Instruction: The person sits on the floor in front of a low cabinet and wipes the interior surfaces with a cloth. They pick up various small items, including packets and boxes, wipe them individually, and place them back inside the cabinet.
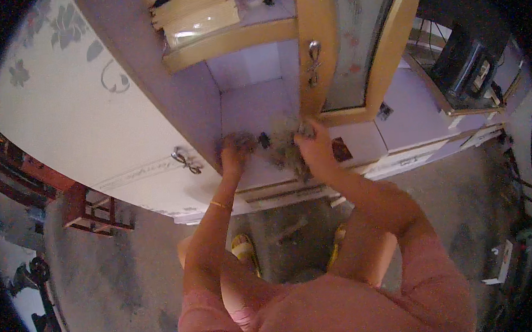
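Observation:
Both my hands reach into the lower shelf space of a purple-lined wooden cabinet (262,103). My left hand (235,156) is at the left side, by a blurred dark thing (245,141) whose kind I cannot make out. Between the hands lies a small black object (263,140). My right hand (313,145) grips a greyish item (307,130), blurred by motion, near a greenish-grey blurred bundle (292,153) that may be cloth. Above my right hand is a framed glass cabinet door (317,28) with a metal handle (314,62).
A white wardrobe door (92,116) with floral print stands at left. A dark red flat item (342,149) lies right of my right hand. A black appliance (468,69) stands on the purple counter (412,108) at right. A red wooden stool (97,211) stands at left.

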Demonstrator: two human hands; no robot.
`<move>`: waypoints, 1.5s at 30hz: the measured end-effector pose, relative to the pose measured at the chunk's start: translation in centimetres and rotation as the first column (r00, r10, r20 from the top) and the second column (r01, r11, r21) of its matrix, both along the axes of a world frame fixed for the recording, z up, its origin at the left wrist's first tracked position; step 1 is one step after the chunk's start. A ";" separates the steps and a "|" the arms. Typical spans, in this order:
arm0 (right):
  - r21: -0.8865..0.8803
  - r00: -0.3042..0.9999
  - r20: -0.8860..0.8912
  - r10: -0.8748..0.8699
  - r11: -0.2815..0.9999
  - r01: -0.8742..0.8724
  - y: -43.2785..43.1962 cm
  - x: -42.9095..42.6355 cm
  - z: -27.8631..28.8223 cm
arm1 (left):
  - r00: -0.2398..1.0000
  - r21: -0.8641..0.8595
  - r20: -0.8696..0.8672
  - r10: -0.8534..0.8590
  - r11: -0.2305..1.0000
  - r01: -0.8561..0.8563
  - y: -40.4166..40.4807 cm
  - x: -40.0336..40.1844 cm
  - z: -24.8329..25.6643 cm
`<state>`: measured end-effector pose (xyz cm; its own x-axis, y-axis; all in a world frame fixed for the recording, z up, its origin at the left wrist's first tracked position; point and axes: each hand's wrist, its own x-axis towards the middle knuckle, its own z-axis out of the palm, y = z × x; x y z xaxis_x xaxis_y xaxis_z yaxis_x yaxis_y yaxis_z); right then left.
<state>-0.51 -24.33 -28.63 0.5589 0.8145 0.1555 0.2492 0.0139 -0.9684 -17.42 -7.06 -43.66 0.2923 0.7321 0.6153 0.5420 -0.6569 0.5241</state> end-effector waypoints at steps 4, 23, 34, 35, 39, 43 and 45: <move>0.323 0.992 0.124 0.016 0.945 -0.055 5.5 0.8 1.3 | 0.941 -0.180 -0.323 -0.102 0.983 0.045 -3.8 0.6 4.6; -0.132 -0.196 0.978 0.070 0.937 -0.323 30.3 2.5 -11.2 | 0.765 0.018 -0.639 -0.081 0.993 0.120 -6.5 -1.7 6.1; -0.294 0.225 0.931 0.288 0.956 -0.008 25.2 5.3 -4.7 | 0.719 0.200 -0.680 0.144 0.980 -0.007 -8.1 0.1 9.9; -0.254 0.235 0.939 0.250 0.967 -0.013 24.7 5.5 -3.7 | 0.769 0.244 -0.629 0.117 0.968 0.053 -7.4 0.0 9.3; -0.091 0.245 0.964 0.101 0.995 -0.051 23.0 4.7 0.1 | 0.813 0.166 -0.581 0.032 0.983 0.080 -8.4 -0.7 10.2; 0.052 0.185 0.982 -0.040 0.997 -0.064 23.0 5.1 5.0 | 0.771 0.098 -0.637 -0.013 0.990 0.098 -8.5 0.8 11.0; 0.081 0.165 0.984 -0.067 0.994 -0.075 24.4 4.8 5.6 | 0.844 0.089 -0.523 -0.117 0.978 0.190 -7.5 0.8 8.8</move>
